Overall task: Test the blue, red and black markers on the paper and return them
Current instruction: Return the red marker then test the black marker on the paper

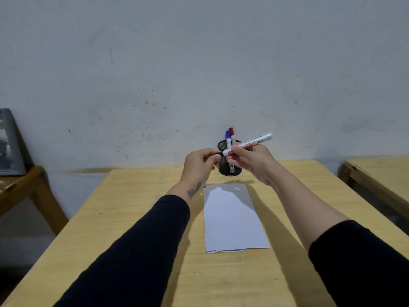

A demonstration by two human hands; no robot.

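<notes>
My right hand (250,161) holds a white-barrelled marker (254,141) level above the table, its far end pointing up and right. My left hand (199,162) pinches the marker's black cap (218,153) at its left end. Behind my hands stands a black mesh pen cup (230,169) with a blue marker (228,138) and a red marker (232,135) sticking up out of it. A white sheet of paper (232,218) lies flat on the wooden table (132,218), below and in front of my hands. Whether the cap is on or off the marker I cannot tell.
A second wooden table (380,173) stands to the right across a narrow gap. At the left, a wooden stool or bench (20,185) carries a grey framed panel (8,142) leaning on the wall. The plastered wall rises right behind the table.
</notes>
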